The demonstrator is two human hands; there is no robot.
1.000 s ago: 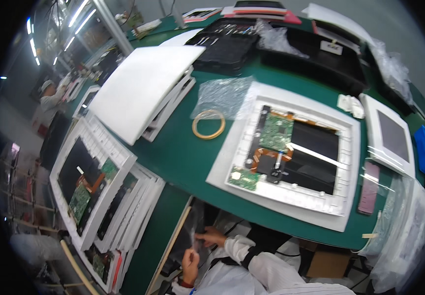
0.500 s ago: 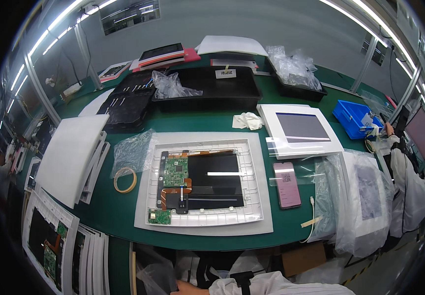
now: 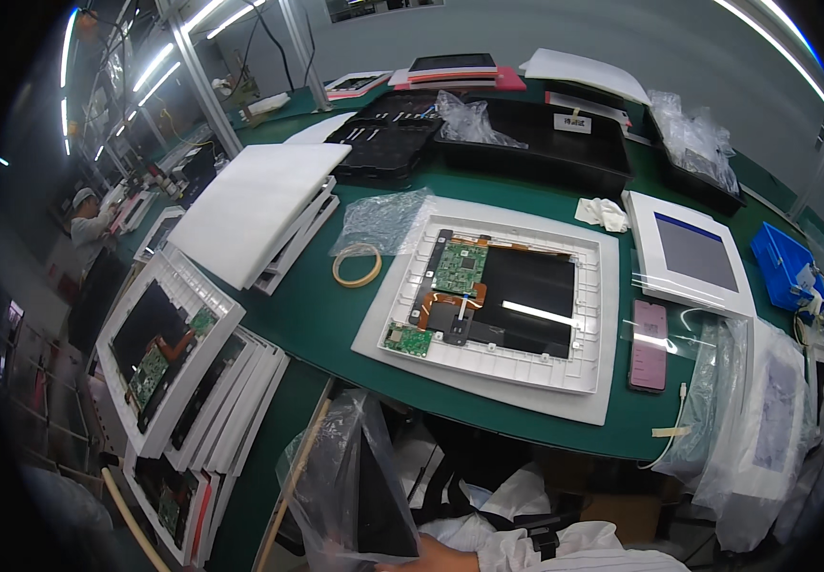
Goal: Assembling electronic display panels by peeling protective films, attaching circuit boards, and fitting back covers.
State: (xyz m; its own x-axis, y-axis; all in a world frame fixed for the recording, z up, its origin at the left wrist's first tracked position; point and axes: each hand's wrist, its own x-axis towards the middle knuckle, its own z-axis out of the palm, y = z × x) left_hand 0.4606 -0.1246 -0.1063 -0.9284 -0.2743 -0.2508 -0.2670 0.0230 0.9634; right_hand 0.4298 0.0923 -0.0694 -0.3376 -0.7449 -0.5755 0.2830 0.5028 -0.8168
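At the lower edge, my right hand (image 3: 442,557) comes in from the right in a white striped sleeve. It is closed on the lower edge of a clear plastic bag with a flat dark panel (image 3: 374,496) in it, held upright in front of the bench edge; the fingertips are partly hidden. My left hand is not in view. On the green bench lies a white frame housing (image 3: 517,371), open side up on a white foam sheet (image 3: 579,405). Inside it are a green circuit board (image 3: 460,268), a smaller board (image 3: 409,340), orange flat cables and a black panel.
At left, several similar housings (image 3: 169,353) stand stacked, beside foam sheets (image 3: 259,200). A tape roll (image 3: 357,265), bubble wrap (image 3: 383,221), a pink phone (image 3: 648,345) and a bagged panel (image 3: 770,410) lie around. Behind are a black tray (image 3: 536,162) and a blue bin (image 3: 786,267).
My view has turned left, so the bench things sit further right and the left stack shows more. The bagged dark panel has come up into view with my right hand.
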